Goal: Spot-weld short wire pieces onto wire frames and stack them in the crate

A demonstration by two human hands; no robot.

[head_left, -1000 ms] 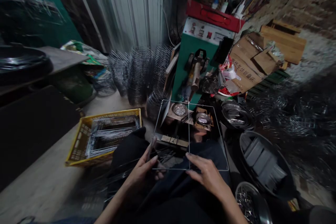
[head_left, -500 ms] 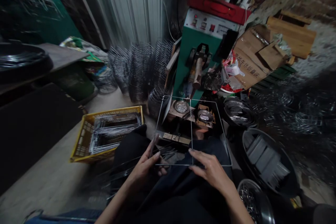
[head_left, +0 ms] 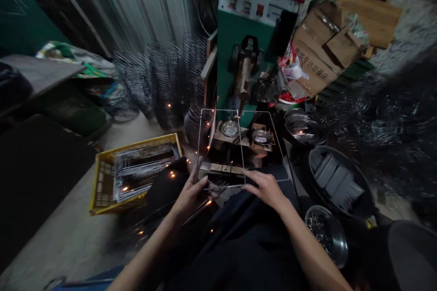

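A rectangular wire frame (head_left: 241, 145) with a middle bar is held out over my lap, its far edge below the arm of a green welding machine (head_left: 227, 54). My left hand (head_left: 189, 193) is closed around the frame's near left corner. At the near end of the middle bar, my right hand (head_left: 268, 187) pinches the wire between thumb and fingers. Orange sparks fly around the frame and my left hand. Beyond the wires, a dish (head_left: 221, 130) of small shiny pieces and a second dish (head_left: 262, 133) sit at the machine's foot. The contact with the electrode is too small to make out.
A yellow crate (head_left: 101, 182) of wire frames stands left. Stacked wire rings (head_left: 165, 86) line the metal wall. At right are a dark tub (head_left: 370, 202) with grey pieces, a metal bowl (head_left: 342, 250) of small parts and a cardboard box (head_left: 316, 61).
Sparks have appeared around the frame. My view has shifted, and both hands with the wire frame sit slightly higher in the picture. The grip of both hands looks the same.
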